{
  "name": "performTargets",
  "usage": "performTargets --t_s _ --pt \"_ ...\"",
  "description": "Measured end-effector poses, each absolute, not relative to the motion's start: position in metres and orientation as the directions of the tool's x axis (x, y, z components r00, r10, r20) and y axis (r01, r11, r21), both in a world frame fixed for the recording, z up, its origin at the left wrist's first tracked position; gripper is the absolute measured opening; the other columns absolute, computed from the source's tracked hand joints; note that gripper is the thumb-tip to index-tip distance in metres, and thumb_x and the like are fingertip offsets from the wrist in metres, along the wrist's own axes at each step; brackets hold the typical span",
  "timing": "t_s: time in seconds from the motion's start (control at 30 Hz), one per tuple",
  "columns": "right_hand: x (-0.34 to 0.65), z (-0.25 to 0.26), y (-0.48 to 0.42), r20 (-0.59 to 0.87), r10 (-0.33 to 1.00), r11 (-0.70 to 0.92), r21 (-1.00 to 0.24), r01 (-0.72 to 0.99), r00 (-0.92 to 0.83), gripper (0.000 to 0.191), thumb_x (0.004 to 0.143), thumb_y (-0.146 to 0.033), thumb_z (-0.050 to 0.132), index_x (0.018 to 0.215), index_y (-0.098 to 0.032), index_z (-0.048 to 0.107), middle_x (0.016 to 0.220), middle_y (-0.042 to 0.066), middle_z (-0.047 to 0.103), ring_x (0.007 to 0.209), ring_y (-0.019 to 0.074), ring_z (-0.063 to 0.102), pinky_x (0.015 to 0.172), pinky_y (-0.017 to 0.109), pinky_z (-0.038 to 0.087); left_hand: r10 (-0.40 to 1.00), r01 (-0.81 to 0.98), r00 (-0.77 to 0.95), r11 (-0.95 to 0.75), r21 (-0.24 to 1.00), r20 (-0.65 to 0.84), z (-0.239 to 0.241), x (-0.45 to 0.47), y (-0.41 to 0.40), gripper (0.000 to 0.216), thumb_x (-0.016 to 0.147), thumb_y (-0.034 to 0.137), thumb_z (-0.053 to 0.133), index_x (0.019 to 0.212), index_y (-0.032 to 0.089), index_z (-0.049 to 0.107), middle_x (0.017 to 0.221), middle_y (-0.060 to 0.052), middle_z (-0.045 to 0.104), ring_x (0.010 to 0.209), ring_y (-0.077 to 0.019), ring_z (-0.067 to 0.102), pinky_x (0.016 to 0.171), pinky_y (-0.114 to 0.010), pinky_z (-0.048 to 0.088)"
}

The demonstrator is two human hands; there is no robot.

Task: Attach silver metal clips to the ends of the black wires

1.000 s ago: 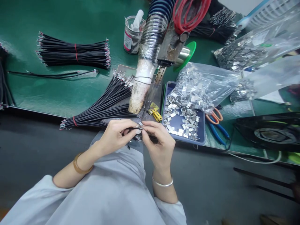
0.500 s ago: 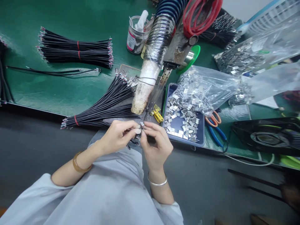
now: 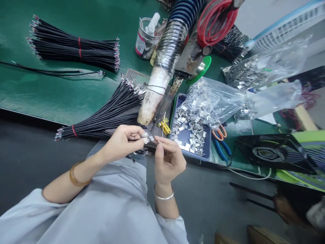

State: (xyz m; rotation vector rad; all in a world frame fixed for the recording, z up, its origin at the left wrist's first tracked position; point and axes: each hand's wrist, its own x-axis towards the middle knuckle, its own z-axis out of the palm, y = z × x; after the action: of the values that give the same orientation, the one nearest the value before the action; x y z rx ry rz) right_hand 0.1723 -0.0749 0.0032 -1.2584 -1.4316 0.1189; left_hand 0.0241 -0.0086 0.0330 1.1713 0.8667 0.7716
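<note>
My left hand (image 3: 124,142) is closed in a pinch on a small silvery metal connector (image 3: 151,138), which pokes out past the fingertips. Whether a cable is attached to it is hidden by the fingers. Just to the right, thumb and forefinger of my right hand (image 3: 170,157) are pressed together on a thin silvery wire (image 3: 164,124) that looks like solder and rises from the fingers. The fingertips of both hands are close but apart. Beyond them is a fanned bundle of black cables (image 3: 106,113), tied with a red band. More metal ends (image 3: 139,154) show below my left hand.
A blue tray (image 3: 207,144) of loose metal connectors stands right of my hands, partly under a plastic bag (image 3: 215,98). A taped hose (image 3: 152,98) and a metal stand (image 3: 175,88) hang close above. Pliers (image 3: 220,149), a black fan (image 3: 274,152) and a yellow clip-like piece (image 3: 165,128) lie nearby.
My right hand has drawn slightly away from the left, and the thin wire now shows upright above its fingers. The connector is more exposed. The whole view has shifted a little.
</note>
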Motion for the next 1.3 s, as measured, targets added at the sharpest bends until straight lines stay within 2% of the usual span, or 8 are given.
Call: performTargets --t_s 0.07,0.17,0.4,0.53,0.6,0.8,1.1,1.3 --pt "0.173 0.003 -0.073 0.608 0.740 0.392 -0.737 0.551 0.287 0.008 0.097 -0.015 0.066 0.093 -0.022 0.066 0.095 0.004 0.080 0.087 0.0171 0.079 0.076 0.031 0.067 0.883 -0.076 0.437 0.225 0.971 -0.171 0.034 0.025 -0.008 0.016 0.072 0.027 0.066 0.067 0.011 0.069 0.053 0.005 0.048 0.051 -0.0052 0.034 0.048 -0.018 0.028" --pt "0.175 0.002 -0.072 0.610 0.751 0.398 -0.723 0.564 0.253 0.008 0.095 -0.015 0.069 0.092 -0.022 0.065 0.099 0.005 0.080 0.091 0.0181 0.080 0.078 0.032 0.068 0.903 -0.096 0.394 0.228 0.969 -0.173 0.032 0.025 -0.008 0.019 0.072 0.028 0.068 0.067 0.011 0.074 0.057 0.002 0.056 0.053 -0.0060 0.040 0.051 -0.018 0.033" --pt "0.175 -0.002 -0.072 0.742 0.669 0.463 -0.472 0.750 0.054 0.015 0.092 -0.008 0.070 0.094 -0.022 0.063 0.102 0.007 0.083 0.091 0.0160 0.081 0.077 0.025 0.067 0.922 -0.109 0.345 0.225 0.968 -0.176 0.030 0.026 -0.009 0.018 0.071 0.027 0.070 0.064 0.011 0.075 0.060 0.000 0.061 0.055 -0.0075 0.047 0.053 -0.019 0.039" --pt "0.176 -0.005 -0.071 0.773 0.635 0.480 -0.397 0.782 0.002 0.018 0.091 -0.007 0.070 0.096 -0.022 0.062 0.104 0.006 0.083 0.091 0.0169 0.082 0.078 0.025 0.068 0.930 -0.090 0.330 0.199 0.976 -0.160 0.031 0.028 -0.010 0.019 0.072 0.027 0.069 0.065 0.011 0.075 0.060 -0.001 0.062 0.056 -0.0085 0.049 0.054 -0.019 0.041" --pt "0.176 -0.006 -0.070 0.780 0.626 0.500 -0.412 0.762 0.011 0.019 0.092 -0.006 0.069 0.099 -0.022 0.062 0.106 0.006 0.083 0.093 0.0169 0.082 0.079 0.027 0.069 0.941 -0.070 0.309 0.171 0.983 -0.141 0.032 0.030 -0.011 0.020 0.073 0.027 0.068 0.064 0.011 0.076 0.059 -0.001 0.062 0.056 -0.0092 0.049 0.053 -0.019 0.041" --pt "0.175 -0.003 -0.067 0.697 0.702 0.466 -0.605 0.645 0.147 0.016 0.094 -0.008 0.068 0.100 -0.022 0.063 0.117 0.009 0.081 0.094 0.0179 0.082 0.080 0.032 0.072 0.969 -0.005 0.220 0.115 0.993 -0.111 0.034 0.036 -0.014 0.019 0.072 0.027 0.064 0.064 0.013 0.075 0.053 0.001 0.052 0.053 -0.0089 0.041 0.048 -0.020 0.033" --pt "0.175 0.004 -0.061 0.703 0.699 0.467 -0.589 0.660 0.133 0.015 0.094 -0.009 0.068 0.098 -0.022 0.063 0.111 0.007 0.080 0.098 0.0182 0.080 0.078 0.033 0.072 0.980 0.002 0.175 0.097 0.995 -0.096 0.036 0.040 -0.016 0.021 0.075 0.026 0.062 0.062 0.013 0.072 0.054 0.002 0.050 0.052 -0.0073 0.036 0.046 -0.018 0.030" --pt "0.172 0.011 -0.063 0.706 0.698 0.447 -0.560 0.698 0.120 0.019 0.090 -0.005 0.073 0.094 -0.021 0.065 0.112 0.008 0.079 0.100 0.0173 0.079 0.081 0.030 0.072 0.986 -0.015 0.167 0.017 1.000 -0.014 0.041 0.039 -0.018 0.019 0.076 0.022 0.061 0.065 0.013 0.073 0.058 0.001 0.057 0.053 -0.0065 0.038 0.047 -0.017 0.032"
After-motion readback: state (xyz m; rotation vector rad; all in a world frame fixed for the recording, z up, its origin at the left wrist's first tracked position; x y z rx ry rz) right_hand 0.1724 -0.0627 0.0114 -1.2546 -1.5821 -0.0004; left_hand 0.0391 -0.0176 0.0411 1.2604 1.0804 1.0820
